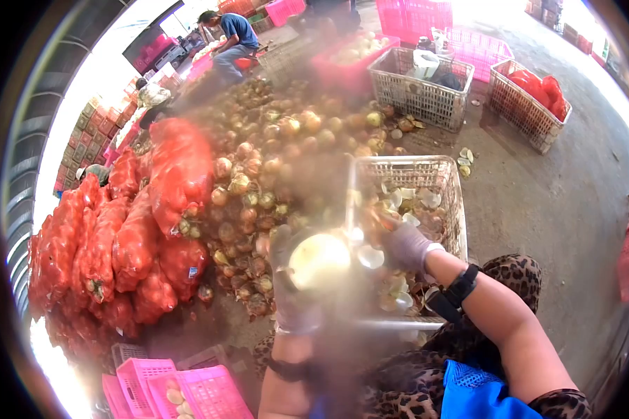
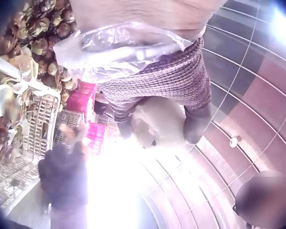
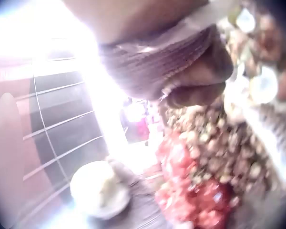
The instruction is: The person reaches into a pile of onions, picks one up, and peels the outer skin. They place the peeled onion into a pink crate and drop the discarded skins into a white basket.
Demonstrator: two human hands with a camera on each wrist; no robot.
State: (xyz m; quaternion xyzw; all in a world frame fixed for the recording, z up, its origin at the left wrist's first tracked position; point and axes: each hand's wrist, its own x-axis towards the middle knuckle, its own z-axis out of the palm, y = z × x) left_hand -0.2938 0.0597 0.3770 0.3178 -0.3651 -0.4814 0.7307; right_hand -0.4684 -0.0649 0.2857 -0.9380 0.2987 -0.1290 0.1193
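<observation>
A peeled white onion (image 1: 319,260) sits in my gloved left hand (image 1: 295,304); the left wrist view shows fingers and thumb around the onion (image 2: 155,121). My gloved right hand (image 1: 407,244) is over the white plastic crate (image 1: 405,160), its fingers curled in the right wrist view. At its fingertips a small orange-brown thing (image 2: 75,134) shows; I cannot tell what it is. Onion skins and pale outer layers (image 1: 398,302) lie in the crate. A white layer (image 1: 370,256) shows close to the right fingertips.
Unpeeled onions (image 1: 258,185) form a large heap ahead. Red mesh sacks (image 1: 140,237) are piled at left, pink baskets (image 1: 213,392) at lower left. More crates (image 1: 426,94) stand at the back right. A person in a blue shirt (image 1: 237,29) sits beyond the heap.
</observation>
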